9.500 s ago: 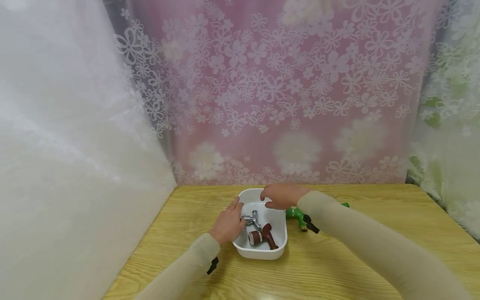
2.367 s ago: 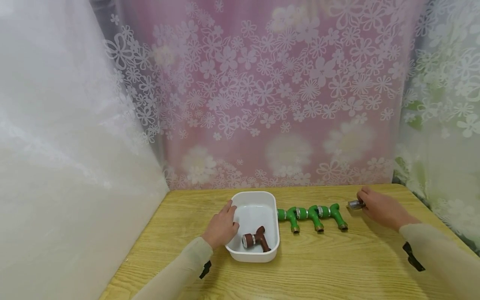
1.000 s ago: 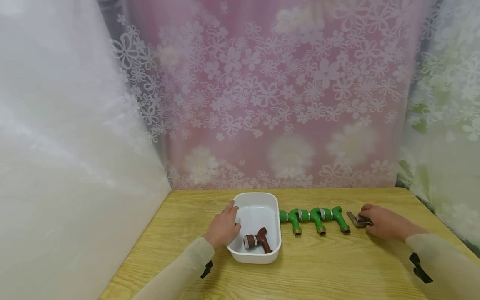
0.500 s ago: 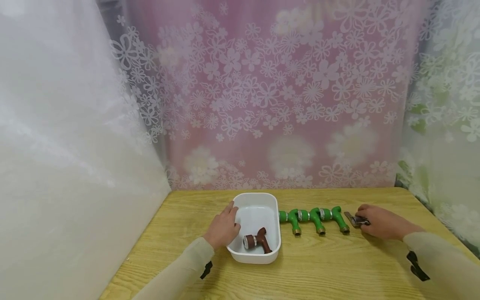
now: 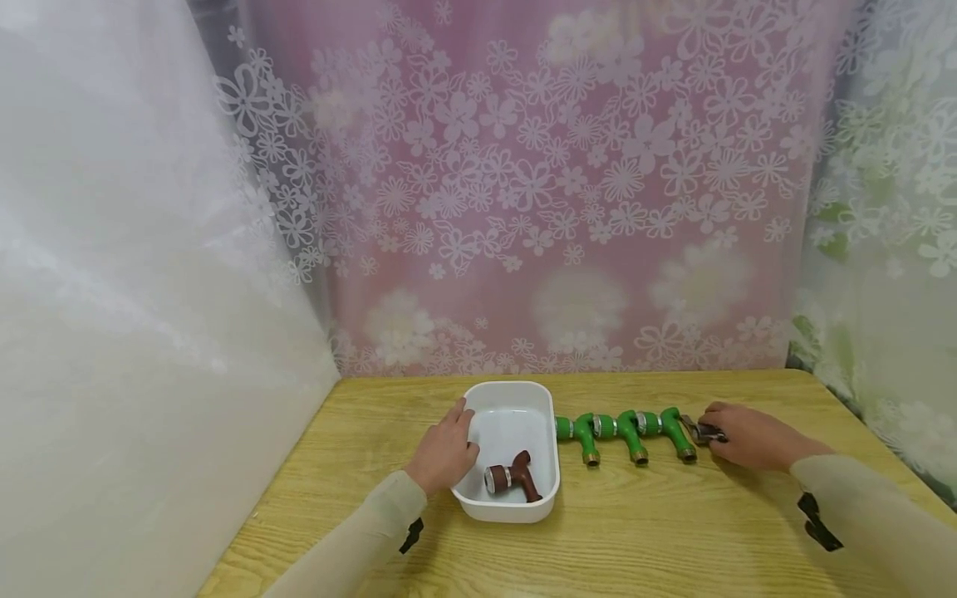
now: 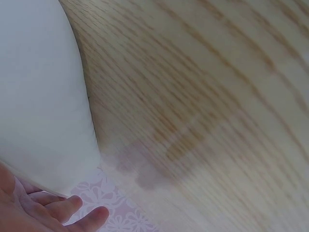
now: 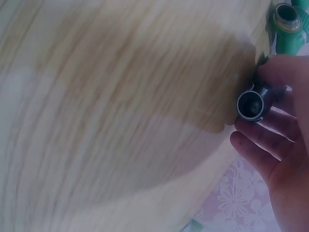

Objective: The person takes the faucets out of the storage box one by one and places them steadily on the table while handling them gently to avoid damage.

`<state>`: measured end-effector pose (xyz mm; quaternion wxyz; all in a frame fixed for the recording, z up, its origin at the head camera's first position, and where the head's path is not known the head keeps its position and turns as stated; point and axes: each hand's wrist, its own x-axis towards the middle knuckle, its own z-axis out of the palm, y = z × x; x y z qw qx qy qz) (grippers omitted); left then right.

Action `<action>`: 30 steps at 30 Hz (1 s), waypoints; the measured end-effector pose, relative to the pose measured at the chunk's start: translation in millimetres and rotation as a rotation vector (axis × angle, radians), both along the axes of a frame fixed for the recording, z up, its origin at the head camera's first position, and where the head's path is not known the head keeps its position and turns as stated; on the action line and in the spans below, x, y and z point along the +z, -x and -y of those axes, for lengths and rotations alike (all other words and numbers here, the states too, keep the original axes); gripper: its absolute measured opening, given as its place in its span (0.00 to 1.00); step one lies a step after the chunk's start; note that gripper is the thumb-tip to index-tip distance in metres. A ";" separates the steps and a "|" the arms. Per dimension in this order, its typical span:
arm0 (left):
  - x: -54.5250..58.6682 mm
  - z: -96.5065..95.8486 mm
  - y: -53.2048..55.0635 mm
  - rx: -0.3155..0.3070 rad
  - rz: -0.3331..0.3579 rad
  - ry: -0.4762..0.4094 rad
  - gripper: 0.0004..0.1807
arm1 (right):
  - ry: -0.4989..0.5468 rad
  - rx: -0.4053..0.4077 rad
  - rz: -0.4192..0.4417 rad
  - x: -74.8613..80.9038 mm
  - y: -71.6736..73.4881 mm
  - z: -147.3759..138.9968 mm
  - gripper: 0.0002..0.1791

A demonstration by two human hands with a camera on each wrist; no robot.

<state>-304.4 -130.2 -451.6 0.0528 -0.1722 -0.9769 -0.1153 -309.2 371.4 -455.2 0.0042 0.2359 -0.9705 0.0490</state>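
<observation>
Chrome tap (image 7: 251, 104) is pinched between the thumb and fingers of my right hand (image 5: 755, 438), its round open end facing the right wrist camera. Its other end lies beside the rightmost green tap (image 5: 676, 433). Further left along the same row are the middle green tap (image 5: 632, 435) and the left green tap (image 5: 586, 440), all with brass spouts toward me. My left hand (image 5: 441, 453) rests on the left rim of a white basin (image 5: 504, 513), its fingers fairly straight. A brown tap (image 5: 517, 477) lies in the basin's near part.
Wood-grain table (image 5: 635, 540) carries everything. Pink floral curtain (image 5: 568, 208) hangs behind its far edge. White sheeting (image 5: 134, 291) closes off the left, and a pale green-patterned curtain (image 5: 882, 249) hangs on the right.
Earlier, the chrome tap was in the basin, and later in my right hand at the right. Over the last second that hand has moved left with it, up to the green row. The left hand stays put.
</observation>
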 end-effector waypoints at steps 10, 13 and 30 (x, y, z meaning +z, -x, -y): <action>1.7 -0.5 -0.1 -0.006 0.025 0.000 0.31 | 0.019 -0.013 0.000 -4.2 6.5 0.7 0.21; 2.2 -0.6 0.1 0.000 0.030 0.001 0.31 | 0.018 -0.014 -0.006 -4.9 7.0 0.9 0.21; 2.2 -0.3 -0.7 0.012 0.030 -0.007 0.31 | -0.026 -0.024 -0.054 -3.9 4.4 3.3 0.23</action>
